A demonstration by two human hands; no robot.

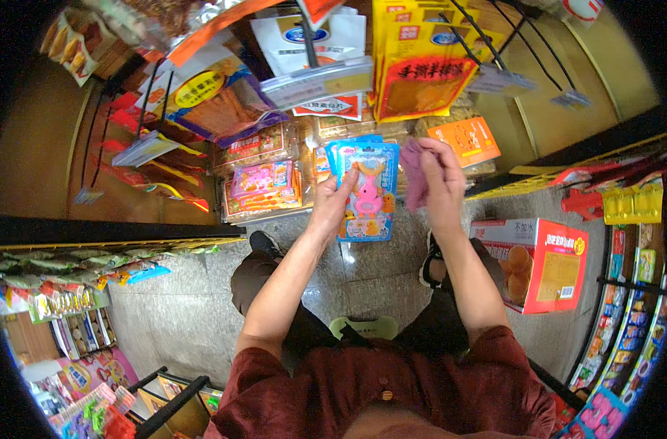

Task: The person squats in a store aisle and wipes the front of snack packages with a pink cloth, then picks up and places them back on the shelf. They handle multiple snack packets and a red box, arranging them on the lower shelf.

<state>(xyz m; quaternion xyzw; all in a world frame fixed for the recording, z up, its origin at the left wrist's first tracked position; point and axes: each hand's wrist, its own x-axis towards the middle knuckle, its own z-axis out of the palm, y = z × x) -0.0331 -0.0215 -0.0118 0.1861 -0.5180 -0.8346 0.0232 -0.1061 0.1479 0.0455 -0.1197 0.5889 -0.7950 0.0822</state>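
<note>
My left hand (330,207) grips a small stack of blue blister packs (379,219), thumb on top, near the middle of the view. The front pack shows a pink animal-shaped piece behind its window. Beside it, my right hand (446,192) pinches a crumpled purple cloth (417,179), held just off the packs' right edge. Beyond my hands, a low shelf carries clear-lidded boxes (259,143) of packaged food. Pink and orange sachets (261,183) lie on the boxes at left, and an orange packet (464,142) lies at right.
Hanging yellow bags (426,80), a white bag (346,45) and a purple-edged bag (215,104) crowd the hooks above. A red and white carton (533,265) stands on the floor at right. Between my legs is a green stool (377,328). Stocked racks (617,322) line both sides.
</note>
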